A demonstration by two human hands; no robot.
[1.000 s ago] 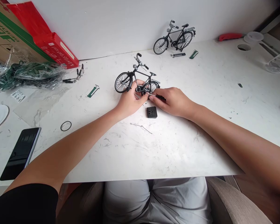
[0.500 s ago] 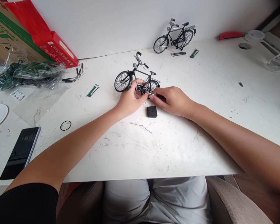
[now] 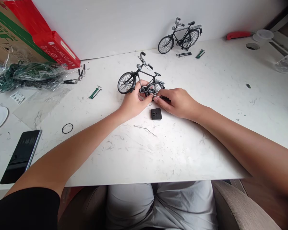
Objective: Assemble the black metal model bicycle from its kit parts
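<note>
A black model bicycle (image 3: 145,74) is tilted with its front wheel raised to the left, gripped low on the frame by my left hand (image 3: 133,101). My left fingers pass behind the frame, and the thumb presses near the rear wheel. Between the fingers of my right hand (image 3: 176,100) is a small screwdriver (image 3: 163,97) with a dark handle; its thin metal shaft points left to the bicycle's lower rear part. The exact spot under the tip is too small to make out. Just below the hands lies a black square block (image 3: 156,114), and nearer me a thin bent wire piece (image 3: 146,129).
A second model bicycle (image 3: 180,36) stands at the back wall, with a green pump-like part (image 3: 200,53) beside it. Another green part (image 3: 95,92), a black ring (image 3: 67,128) and a phone (image 3: 21,156) lie left. Plastic bags (image 3: 36,76) and a red box (image 3: 59,49) fill the far left.
</note>
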